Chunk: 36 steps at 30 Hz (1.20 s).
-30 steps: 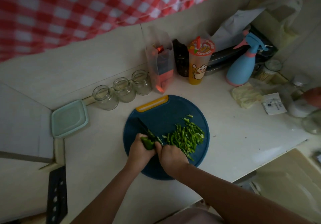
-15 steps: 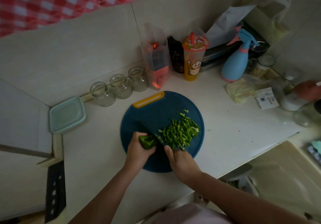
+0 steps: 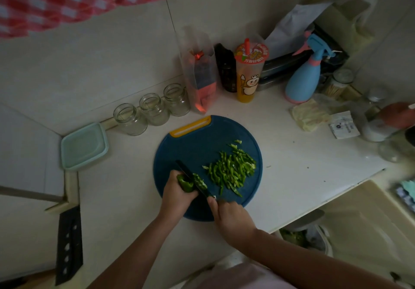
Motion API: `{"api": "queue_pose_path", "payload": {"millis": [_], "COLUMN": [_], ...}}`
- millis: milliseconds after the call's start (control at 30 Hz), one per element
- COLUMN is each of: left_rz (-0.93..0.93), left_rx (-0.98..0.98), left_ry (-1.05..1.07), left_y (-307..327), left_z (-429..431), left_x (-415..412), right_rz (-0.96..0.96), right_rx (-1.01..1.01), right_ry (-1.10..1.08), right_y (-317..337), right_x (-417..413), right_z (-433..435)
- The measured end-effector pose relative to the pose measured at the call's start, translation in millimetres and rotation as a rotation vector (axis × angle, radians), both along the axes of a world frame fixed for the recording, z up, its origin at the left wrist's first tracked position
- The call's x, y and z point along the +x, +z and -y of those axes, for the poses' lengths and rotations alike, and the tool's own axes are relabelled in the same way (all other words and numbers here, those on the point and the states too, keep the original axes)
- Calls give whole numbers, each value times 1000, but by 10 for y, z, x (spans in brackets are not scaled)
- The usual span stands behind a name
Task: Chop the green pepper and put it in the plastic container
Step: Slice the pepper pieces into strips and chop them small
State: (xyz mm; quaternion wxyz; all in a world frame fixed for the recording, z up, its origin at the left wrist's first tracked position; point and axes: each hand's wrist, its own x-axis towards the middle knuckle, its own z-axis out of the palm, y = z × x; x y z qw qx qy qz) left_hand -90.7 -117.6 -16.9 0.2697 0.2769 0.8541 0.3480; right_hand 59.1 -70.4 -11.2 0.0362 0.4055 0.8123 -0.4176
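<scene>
A round blue cutting board (image 3: 193,145) with a yellow handle lies on the white counter. On its right half sits a pile of chopped green pepper strips (image 3: 231,169). My left hand (image 3: 177,196) grips the uncut piece of green pepper (image 3: 185,183) at the board's left edge. My right hand (image 3: 231,217) grips the handle of a dark knife (image 3: 195,180), whose blade lies across the cut end of the pepper. A pale green plastic container (image 3: 84,146) stands with its lid on at the counter's left corner, apart from both hands.
Three empty glass jars (image 3: 152,109) line the wall behind the board. A clear bag, a dark bottle, an orange drink cup (image 3: 249,73) and a blue spray bottle (image 3: 305,75) stand at the back right. A black knife block (image 3: 68,246) lies at the lower left.
The knife blade has shifted left along the pepper piece, and a few fresh slices lie beside it. The hands have stayed in the same spot on the board.
</scene>
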Motion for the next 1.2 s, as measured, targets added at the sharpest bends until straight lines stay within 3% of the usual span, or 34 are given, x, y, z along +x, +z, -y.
{"api": "queue_pose_path", "payload": {"millis": [200, 667, 833, 1000, 1200], "left_rz": [19, 0, 1, -47, -35], "left_rx": [-6, -43, 12, 83, 130], "left_ry": [1, 7, 14, 53, 91], "left_y": [-4, -24, -3, -31, -90], "left_z": [-13, -10, -1, 39, 37], "left_x": [-10, -25, -22, 34, 110], "right_rz": [-36, 168, 47, -108, -166], "right_rx": [-138, -58, -114, -285, -218], "right_ry": [-28, -3, -29, -247, -150], "right_y": [-39, 123, 89, 61, 22], "right_x": [-38, -412, -499, -260, -100], "right_z": [-23, -84, -196, -363, -269]}}
